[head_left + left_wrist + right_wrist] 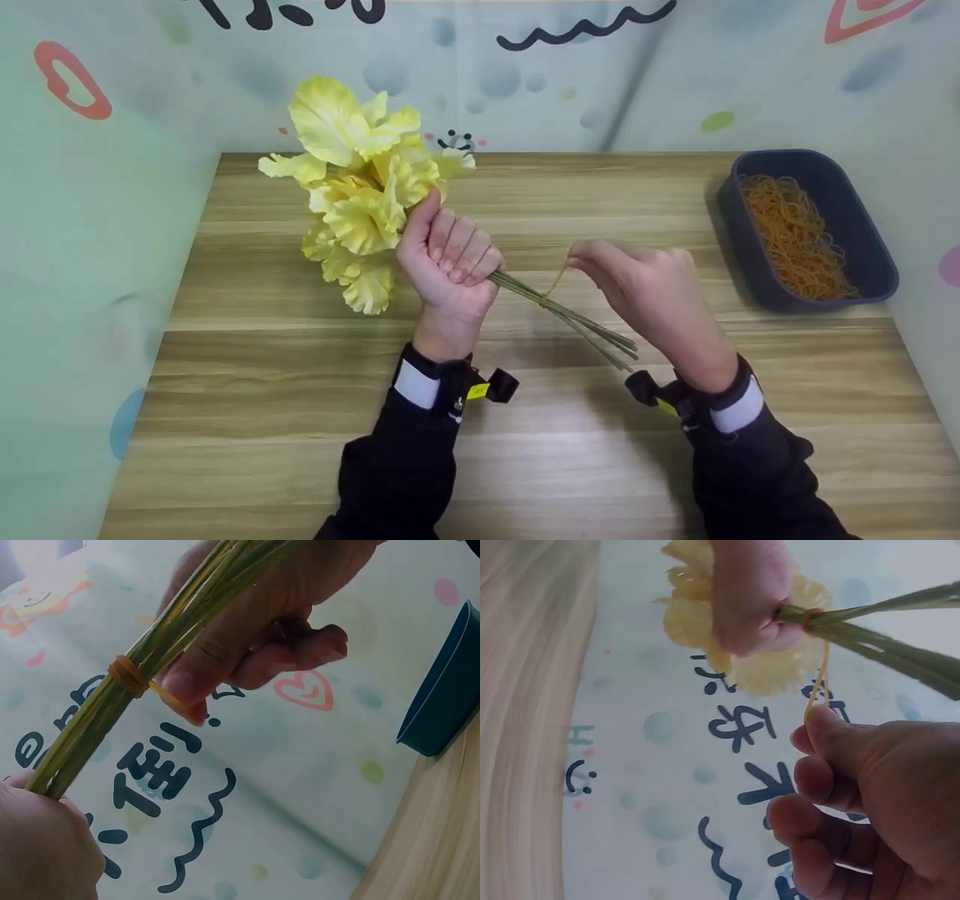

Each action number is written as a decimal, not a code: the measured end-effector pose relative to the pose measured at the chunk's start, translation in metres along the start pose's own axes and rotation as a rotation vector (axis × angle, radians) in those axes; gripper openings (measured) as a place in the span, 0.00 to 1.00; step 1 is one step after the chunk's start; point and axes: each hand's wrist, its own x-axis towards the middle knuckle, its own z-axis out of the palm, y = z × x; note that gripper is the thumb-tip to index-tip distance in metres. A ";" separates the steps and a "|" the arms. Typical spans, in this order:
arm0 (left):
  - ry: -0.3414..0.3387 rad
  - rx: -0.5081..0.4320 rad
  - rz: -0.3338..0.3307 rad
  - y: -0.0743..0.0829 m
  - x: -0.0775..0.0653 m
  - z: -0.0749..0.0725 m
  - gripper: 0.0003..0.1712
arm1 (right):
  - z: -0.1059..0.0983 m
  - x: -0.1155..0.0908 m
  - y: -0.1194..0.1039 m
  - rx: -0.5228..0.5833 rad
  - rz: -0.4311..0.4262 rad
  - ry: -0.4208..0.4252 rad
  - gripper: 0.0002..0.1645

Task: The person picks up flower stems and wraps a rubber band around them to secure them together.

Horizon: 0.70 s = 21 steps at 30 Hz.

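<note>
My left hand [454,262] grips a bunch of yellow artificial flowers [360,210] by the stems, just under the blossoms. The thin green stems [592,330] slant out from the fist toward the lower right and fan apart at their ends. Around them a rubber band [129,676] is wound in a tight coil. A loop of that band is stretched away from the stems, its end pinched between thumb and forefinger of my right hand [652,292]. In the right wrist view the other fingers of the right hand [840,802] are loosely bent.
A dark blue plastic tub [877,255] stands at the right back of the wooden table [300,450], with many rubber bands [795,240] inside. A printed backdrop [525,90] rises behind and at the sides of the table.
</note>
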 end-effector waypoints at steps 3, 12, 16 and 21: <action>0.015 -0.041 0.016 0.000 0.000 0.001 0.36 | 0.008 0.000 0.003 -0.009 -0.009 0.001 0.07; 0.019 -0.142 0.085 -0.001 -0.002 0.001 0.33 | 0.032 0.003 0.008 0.031 -0.088 0.026 0.16; 0.005 -0.168 0.111 -0.001 -0.002 0.000 0.34 | 0.041 0.001 0.001 0.097 -0.072 -0.026 0.19; 0.021 -0.154 0.162 0.001 -0.001 -0.002 0.34 | 0.056 -0.003 -0.015 0.182 -0.095 -0.091 0.17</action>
